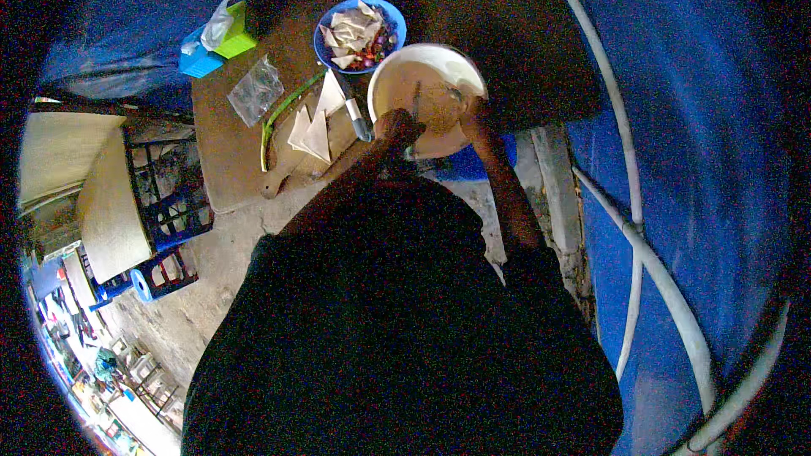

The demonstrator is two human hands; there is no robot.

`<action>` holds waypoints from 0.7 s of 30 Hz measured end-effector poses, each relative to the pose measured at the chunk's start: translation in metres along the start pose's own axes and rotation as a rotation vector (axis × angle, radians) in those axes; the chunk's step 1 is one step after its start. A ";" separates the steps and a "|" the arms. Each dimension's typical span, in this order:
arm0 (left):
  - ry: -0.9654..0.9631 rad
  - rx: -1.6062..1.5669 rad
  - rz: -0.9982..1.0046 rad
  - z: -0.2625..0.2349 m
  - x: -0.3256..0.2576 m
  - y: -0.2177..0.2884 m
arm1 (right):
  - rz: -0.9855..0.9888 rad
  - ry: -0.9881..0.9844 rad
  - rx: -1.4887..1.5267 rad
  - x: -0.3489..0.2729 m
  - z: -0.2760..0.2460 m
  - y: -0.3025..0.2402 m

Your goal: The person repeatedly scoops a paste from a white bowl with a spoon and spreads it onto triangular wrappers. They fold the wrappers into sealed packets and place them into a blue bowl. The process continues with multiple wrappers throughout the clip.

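A large white bowl (pixel 470 65) with a tan, cloudy content stands near the table's front edge. My left hand (pixel 397 128) is closed at its near left rim; a thin dark stick-like thing (pixel 416 98) shows by its fingertips, over the content. My right hand (pixel 476 118) is at the right rim with its fingers curled inward. Beside these fingers lies a small shiny grey thing (pixel 456 95), too blurred to name. Left of the bowl, a knife (pixel 356 118) with a grey and black handle lies on a wooden cutting board (pixel 281 176), next to pale triangular pieces (pixel 310 133).
A blue bowl (pixel 400 20) behind holds more pale triangles and chopped red and purple bits. A long green stalk (pixel 287 108), a clear plastic bag (pixel 256 90) and a blue and green box (pixel 237 36) are at left. White poles (pixel 621 110) stand against a blue tarp (pixel 701 118) at right.
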State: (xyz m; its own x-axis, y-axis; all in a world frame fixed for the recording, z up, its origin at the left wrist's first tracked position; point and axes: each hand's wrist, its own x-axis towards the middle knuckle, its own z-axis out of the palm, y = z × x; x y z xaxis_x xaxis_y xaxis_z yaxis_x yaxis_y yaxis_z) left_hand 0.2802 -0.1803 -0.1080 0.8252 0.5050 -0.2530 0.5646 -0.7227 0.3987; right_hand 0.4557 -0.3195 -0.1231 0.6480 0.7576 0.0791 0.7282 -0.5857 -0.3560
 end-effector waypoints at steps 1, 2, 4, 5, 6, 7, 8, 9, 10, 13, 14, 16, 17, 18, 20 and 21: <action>0.018 -0.047 -0.148 0.000 -0.005 -0.002 | 0.019 -0.003 -0.018 -0.002 -0.001 -0.003; -0.013 -0.031 -0.065 -0.008 -0.005 -0.011 | -0.110 0.166 0.236 -0.001 -0.003 -0.010; 0.150 -0.177 -0.097 -0.024 -0.013 -0.019 | -0.122 0.173 0.172 0.001 -0.010 -0.021; 0.169 -0.275 -0.227 -0.031 -0.018 -0.020 | -0.117 0.139 0.149 0.002 -0.014 -0.025; 0.207 -0.292 -0.244 -0.039 -0.024 -0.021 | -0.109 0.103 0.128 0.002 -0.017 -0.029; 0.243 -0.290 -0.210 -0.045 -0.027 -0.020 | -0.102 0.064 0.110 0.003 -0.020 -0.031; 0.345 -0.284 -0.162 -0.051 -0.029 -0.020 | -0.097 0.029 0.098 0.003 -0.021 -0.032; 0.468 -0.273 -0.108 -0.054 -0.030 -0.020 | -0.093 0.000 0.090 0.002 -0.022 -0.032; 0.540 -0.306 -0.092 -0.056 -0.030 -0.019 | -0.093 -0.025 0.080 0.003 -0.021 -0.031; 0.570 -0.326 -0.161 -0.053 -0.023 -0.019 | -0.097 -0.092 0.044 0.003 -0.014 -0.030; 0.625 -0.304 -0.223 -0.050 -0.022 -0.019 | -0.096 -0.119 0.029 0.005 -0.013 -0.030; 0.668 -0.285 -0.384 -0.044 -0.020 -0.020 | -0.083 -0.182 -0.010 0.006 -0.012 -0.034; 0.708 -0.338 -0.334 -0.042 -0.018 -0.020 | -0.076 -0.223 -0.031 0.006 -0.013 -0.037; 0.723 -0.398 -0.312 -0.040 -0.016 -0.020 | -0.070 -0.268 -0.051 0.006 -0.016 -0.039; 0.703 -0.505 -0.336 -0.037 -0.013 -0.018 | -0.100 -0.334 -0.071 0.000 -0.023 -0.043; 0.682 -0.546 -0.377 -0.036 -0.011 -0.017 | -0.160 -0.318 -0.057 -0.006 -0.027 -0.044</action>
State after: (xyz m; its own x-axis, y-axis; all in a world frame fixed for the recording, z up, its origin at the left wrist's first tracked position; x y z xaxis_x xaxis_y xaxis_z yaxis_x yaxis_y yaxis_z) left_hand 0.2613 -0.1563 -0.0800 0.3044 0.9512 0.0512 0.5623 -0.2228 0.7963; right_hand 0.4258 -0.3062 -0.0829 0.4290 0.8877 -0.1673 0.8321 -0.4604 -0.3093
